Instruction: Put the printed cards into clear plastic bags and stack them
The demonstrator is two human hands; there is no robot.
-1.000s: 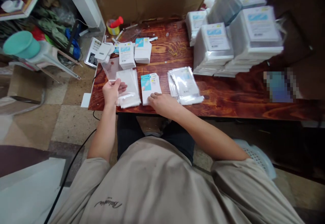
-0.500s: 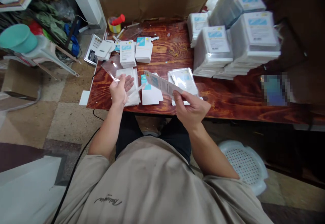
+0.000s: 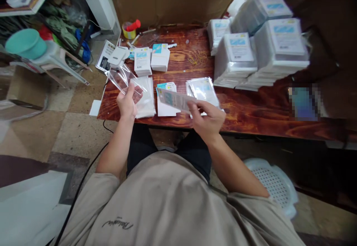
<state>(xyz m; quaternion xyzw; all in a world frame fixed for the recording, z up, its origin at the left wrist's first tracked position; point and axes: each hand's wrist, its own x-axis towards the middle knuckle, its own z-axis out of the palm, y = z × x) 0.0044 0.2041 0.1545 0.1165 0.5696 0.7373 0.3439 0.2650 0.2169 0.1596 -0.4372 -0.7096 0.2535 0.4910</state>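
Observation:
My left hand (image 3: 127, 101) holds a clear plastic sleeve (image 3: 122, 77) raised over the left end of the wooden table (image 3: 251, 108). My right hand (image 3: 208, 118) pinches a printed card (image 3: 174, 99) by its right end, held flat above the table's front edge and pointing left toward the sleeve. Under the hands lie a pile of clear sleeves (image 3: 146, 101) and a stack of white and blue cards (image 3: 166, 106). A pile of bagged cards (image 3: 203, 89) lies just right of that stack.
Tall stacks of bagged packs (image 3: 259, 52) fill the back right of the table. Two small card stacks (image 3: 152, 58), a white device (image 3: 117, 56) and a yellow tape roll (image 3: 128, 30) sit at the back left. A white stool (image 3: 275, 182) and a black cable (image 3: 80, 186) are on the floor.
My right hand lifted a card off the stack and has brought it lower and leftward. My left hand raised the clear sleeve higher off the pile.

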